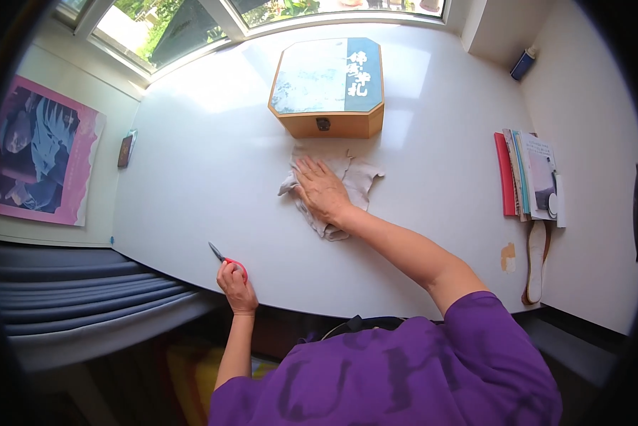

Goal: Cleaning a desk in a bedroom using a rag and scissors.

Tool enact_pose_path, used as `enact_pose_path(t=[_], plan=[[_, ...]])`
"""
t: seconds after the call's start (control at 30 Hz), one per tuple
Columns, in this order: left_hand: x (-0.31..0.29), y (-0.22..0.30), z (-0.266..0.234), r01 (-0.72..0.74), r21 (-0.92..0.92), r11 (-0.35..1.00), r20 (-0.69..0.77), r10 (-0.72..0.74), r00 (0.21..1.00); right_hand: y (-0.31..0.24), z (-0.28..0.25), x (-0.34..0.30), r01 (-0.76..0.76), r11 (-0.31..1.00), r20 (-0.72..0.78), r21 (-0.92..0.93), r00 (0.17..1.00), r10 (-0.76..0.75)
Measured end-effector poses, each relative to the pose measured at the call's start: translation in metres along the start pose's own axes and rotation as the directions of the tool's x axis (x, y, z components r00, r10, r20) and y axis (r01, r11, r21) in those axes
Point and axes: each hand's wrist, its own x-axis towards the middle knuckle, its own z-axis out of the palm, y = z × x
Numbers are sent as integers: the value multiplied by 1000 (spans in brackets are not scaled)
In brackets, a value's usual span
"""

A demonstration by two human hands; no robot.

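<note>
My right hand lies flat with its fingers stretched out on a crumpled pale grey cloth on the white table. Parts of the cloth are hidden under the palm. Close behind the cloth stands a closed wooden box with cut corners, a picture on its lid and a dark metal clasp in front. At the table's front edge, to the left, my left hand is closed around a pair of scissors with red handles. The dark blades point away to the far left and look shut.
Books and papers stand by the right wall, with a long-handled brush nearer me. A small dark blue container sits in the far right corner. Against the left wall is a small brown item. Windows line the back; a grey-blue curtain hangs left.
</note>
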Motion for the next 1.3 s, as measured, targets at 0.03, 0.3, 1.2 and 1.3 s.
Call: enact_pose_path(t=[0.03, 0.3, 1.2, 1.3], plan=[[0, 0, 0, 3, 2, 1000, -6, -3, 1000, -12, 13, 17, 44, 999, 47, 27, 998, -45], [-1, 1, -2, -7, 9, 1000, 13, 6, 1000, -34, 52, 116, -200, 976, -36, 83, 978, 203], [0, 1, -3, -10, 62, 998, 76, 5, 997, 186, -158, -82, -213, 392, -157, 895, 672, 723], [0, -5, -10, -21, 63, 998, 42, 19, 999, 172, -192, -151, -111, 352, -210, 929, 626, 751]])
